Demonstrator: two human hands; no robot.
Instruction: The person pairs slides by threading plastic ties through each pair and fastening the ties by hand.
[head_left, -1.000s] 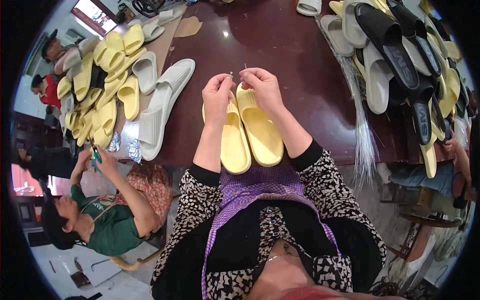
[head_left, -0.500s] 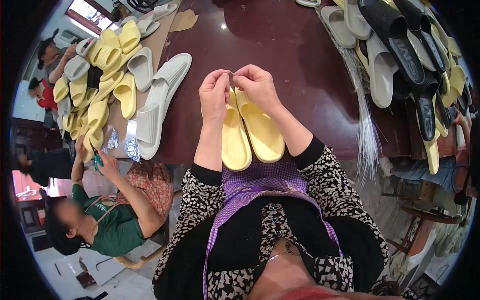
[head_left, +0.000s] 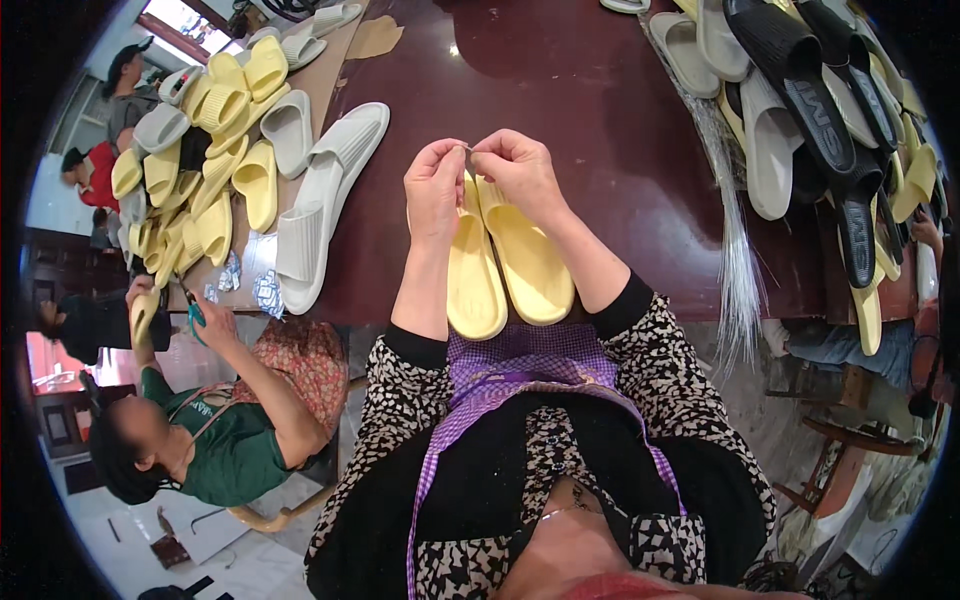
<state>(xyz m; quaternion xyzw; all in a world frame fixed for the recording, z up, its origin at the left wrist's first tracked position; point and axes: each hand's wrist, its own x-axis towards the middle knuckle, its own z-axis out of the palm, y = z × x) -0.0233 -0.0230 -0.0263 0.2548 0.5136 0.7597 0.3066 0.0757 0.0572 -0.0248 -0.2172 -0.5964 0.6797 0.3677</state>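
Observation:
Two yellow slippers, the left one (head_left: 473, 285) and the right one (head_left: 532, 275), lie side by side in front of me with their heels toward me. Over their far ends, my left hand (head_left: 436, 190) and my right hand (head_left: 517, 178) meet with fingertips pinched. Between the fingertips is something thin and small, too fine to name. The hands cover the slippers' far parts. To the left of my left hand, a pair of light grey slippers (head_left: 303, 245) lies partly overlapping on the table.
Yellow and grey slippers (head_left: 258, 185) are heaped at the left. Black slippers (head_left: 815, 110) and grey ones are piled at the right, beside a bundle of clear thin strands (head_left: 738, 280) hanging over the dark red table's (head_left: 620, 130) edge. A co-worker in green (head_left: 245, 440) holds green-handled scissors (head_left: 196, 318).
My hands keep their pinch over the slippers, with only slight movement. At the left, the co-worker has drawn a yellow slipper away from the pile.

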